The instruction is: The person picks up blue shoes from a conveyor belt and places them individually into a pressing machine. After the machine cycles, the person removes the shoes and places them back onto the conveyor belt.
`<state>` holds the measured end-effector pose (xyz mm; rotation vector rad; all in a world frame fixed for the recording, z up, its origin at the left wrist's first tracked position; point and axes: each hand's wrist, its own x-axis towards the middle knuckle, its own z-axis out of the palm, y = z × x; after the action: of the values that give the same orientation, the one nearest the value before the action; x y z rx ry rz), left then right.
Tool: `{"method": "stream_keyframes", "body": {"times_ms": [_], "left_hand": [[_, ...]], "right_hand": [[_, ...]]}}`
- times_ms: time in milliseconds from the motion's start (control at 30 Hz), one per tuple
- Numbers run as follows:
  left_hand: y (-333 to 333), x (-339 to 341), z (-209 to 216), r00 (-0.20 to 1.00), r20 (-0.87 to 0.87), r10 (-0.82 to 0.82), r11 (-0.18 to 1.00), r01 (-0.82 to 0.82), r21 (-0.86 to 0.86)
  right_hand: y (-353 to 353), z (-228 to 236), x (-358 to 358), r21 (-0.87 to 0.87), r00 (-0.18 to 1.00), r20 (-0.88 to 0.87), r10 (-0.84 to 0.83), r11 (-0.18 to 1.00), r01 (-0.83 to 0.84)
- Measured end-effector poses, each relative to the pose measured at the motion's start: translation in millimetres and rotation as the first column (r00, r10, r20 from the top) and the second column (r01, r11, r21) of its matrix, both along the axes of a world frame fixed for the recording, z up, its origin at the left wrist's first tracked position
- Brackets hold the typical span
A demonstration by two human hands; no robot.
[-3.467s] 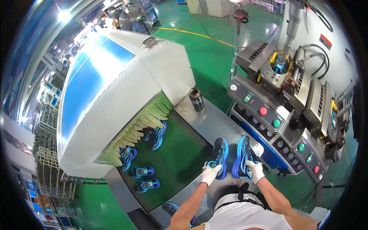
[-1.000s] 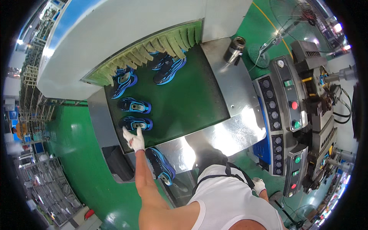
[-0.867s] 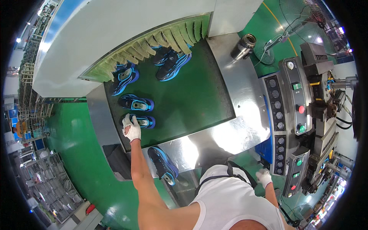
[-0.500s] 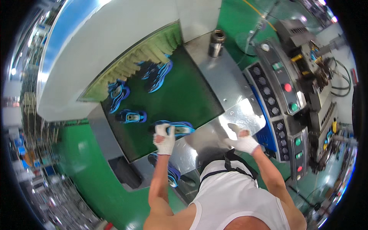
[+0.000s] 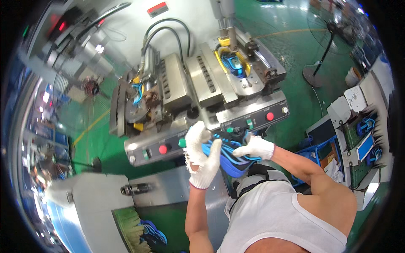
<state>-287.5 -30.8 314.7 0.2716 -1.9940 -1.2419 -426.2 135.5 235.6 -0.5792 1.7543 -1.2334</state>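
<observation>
Both my hands wear white knitted gloves. A blue and black sports shoe [image 5: 234, 162] is held up between them, tilted, in front of the machine's control panel. My left hand [image 5: 201, 156] curls round its left end, the thumb on the near side and the fingers raised. At its right side my right hand [image 5: 256, 147] grips the shoe with fingers and thumb closed. Beyond the hands stands a two-station metal machine [image 5: 206, 78]. A similar blue shoe part [image 5: 233, 63] sits in its right station, inside a yellow-edged holder, and blue material [image 5: 137, 93] shows in the left station.
Red and green buttons line the control panel [image 5: 257, 120]. At the lower left, a metal ledge [image 5: 168, 177] bears a dark cylinder [image 5: 137, 189], and more blue shoes [image 5: 152, 232] lie by a fringed curtain [image 5: 126, 225]. A rack [image 5: 354, 139] stands right, a pedestal fan [image 5: 327, 55] far right.
My view has swung right from the green conveyor to the machine. My left hand was at a shoe on the belt and my right was empty; now both are on a raised shoe.
</observation>
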Motion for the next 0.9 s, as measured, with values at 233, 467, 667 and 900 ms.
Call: {"method": "stream_keyframes", "body": {"times_ms": [233, 467, 667, 900], "left_hand": [[-19.2, -225.8, -40.8, 0.976, 0.203, -0.081, 0.992, 0.060, 0.109], [-24.6, -437.1, -108.1, 0.748, 0.624, 0.226, 0.971, -0.220, -0.088], [-82.8, -512.1, -172.3, 0.720, 0.643, 0.263, 0.964, -0.170, -0.203], [-130.7, -456.7, -98.7, 0.794, 0.607, 0.030, 0.977, -0.152, 0.152]], "right_hand": [[117.0, 12.0, -56.4, -0.346, 0.645, 0.583, -0.494, 0.568, 0.747], [163.1, 6.0, -67.9, -0.179, 0.271, 0.559, -0.784, 0.205, 0.962], [181.9, 18.7, -65.9, 0.115, 0.309, 0.465, -0.829, 0.403, 0.908], [148.1, 8.6, -102.6, -0.138, 0.507, 0.404, -0.762, 0.497, 0.857]]}}
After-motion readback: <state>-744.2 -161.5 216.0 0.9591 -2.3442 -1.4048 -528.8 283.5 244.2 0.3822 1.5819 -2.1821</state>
